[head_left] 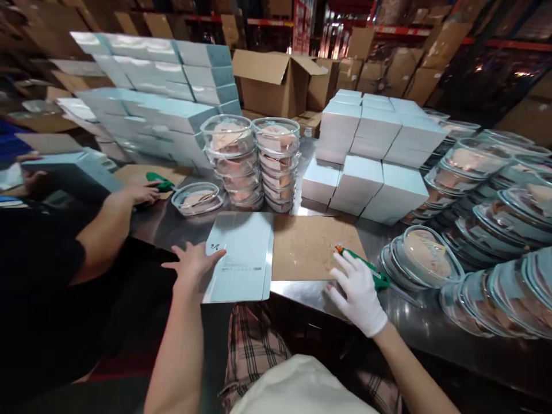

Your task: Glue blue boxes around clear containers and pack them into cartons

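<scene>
My bare left hand (192,264) is open, its fingers spread at the left edge of a flat pale-blue printed carton (244,259). That carton lies on the metal table in front of me. My right hand (356,290), in a white glove, is also open. Its fingers stretch out beside a green hot glue gun (379,279) with an orange tip, and partly cover it; whether they touch it, I cannot tell. Under the gun's nozzle lies a sheet of brown cardboard (310,247).
Clear round containers (233,138) stand in stacks behind the carton, with more containers (425,256) at right. White boxes (379,126) and pale-blue boxes (159,103) are piled at the back. At left, a co-worker's hand (144,192) is by another green glue gun (159,181).
</scene>
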Motion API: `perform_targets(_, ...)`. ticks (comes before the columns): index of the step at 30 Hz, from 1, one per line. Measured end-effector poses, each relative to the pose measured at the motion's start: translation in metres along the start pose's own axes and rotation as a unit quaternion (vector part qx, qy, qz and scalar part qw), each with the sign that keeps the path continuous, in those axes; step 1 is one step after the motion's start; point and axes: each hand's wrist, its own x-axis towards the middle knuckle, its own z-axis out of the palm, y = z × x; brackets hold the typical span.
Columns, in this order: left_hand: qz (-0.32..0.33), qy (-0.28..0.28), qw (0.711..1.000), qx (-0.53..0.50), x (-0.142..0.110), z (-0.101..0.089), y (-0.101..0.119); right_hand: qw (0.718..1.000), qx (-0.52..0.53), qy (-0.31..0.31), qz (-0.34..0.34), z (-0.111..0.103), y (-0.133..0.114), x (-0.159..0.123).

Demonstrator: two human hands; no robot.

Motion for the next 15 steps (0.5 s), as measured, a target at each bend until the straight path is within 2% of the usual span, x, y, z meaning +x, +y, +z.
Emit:
perform_targets(1,-0.006,-0.021,1.0,-0.001,-0.007,-0.004,0.0,1.0,0.016,0.013,-0.009,-0.004,-0.005,-0.014)
perform_targets(2,-0.015,-0.017,1.0,-0.007,-0.02,-0.009,0.001,0.999,0.034,0.028,-0.008,-0.009,-0.009,-0.023)
perform_targets(5,0.01,0.085,0.996,-0.026,-0.082,-0.029,0.012,0.989,0.107,0.104,0.005,-0.029,-0.017,-0.017)
perform_targets(6,0.055,0.099,0.993,-0.039,-0.103,-0.032,0.018,0.982,0.128,0.137,-0.001,-0.036,-0.02,-0.007)
perform_targets(7,0.121,0.088,0.987,-0.058,-0.122,-0.032,0.025,0.976,0.144,0.164,-0.008,-0.042,-0.024,0.004)
perform_targets(10,0.317,-0.027,0.935,-0.155,-0.164,-0.011,0.036,0.968,0.161,0.192,-0.007,-0.052,-0.035,0.03)
perform_targets(12,0.369,-0.083,0.901,-0.213,-0.177,0.013,0.027,0.968,0.202,0.145,0.037,-0.053,-0.04,0.029)
perform_targets(14,0.361,-0.086,0.896,-0.242,-0.178,0.034,0.007,0.952,0.287,0.03,0.1,-0.052,-0.042,0.016)
perform_targets(15,0.352,-0.08,0.9,-0.245,-0.175,0.042,-0.005,0.93,0.341,-0.045,0.129,-0.051,-0.042,0.008)
